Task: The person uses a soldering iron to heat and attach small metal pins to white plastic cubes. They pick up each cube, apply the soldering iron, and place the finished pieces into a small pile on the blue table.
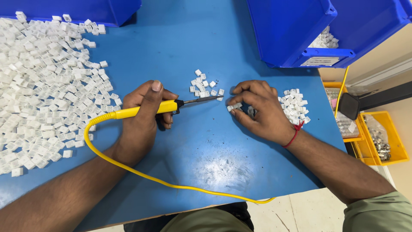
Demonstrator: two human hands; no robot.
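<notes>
L hand (143, 114) grips soldering iron (165, 106) – R hand (259, 109) pinches white piece (234, 107).

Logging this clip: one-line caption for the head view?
Left hand holds yellow soldering iron; right hand pinches small white part.

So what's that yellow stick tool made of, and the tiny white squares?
The yellow tool in the left hand looks like smooth plastic, with a dark metal-looking tip. The white squares look like moulded plastic, matte and all alike; the right hand pinches one.
</notes>
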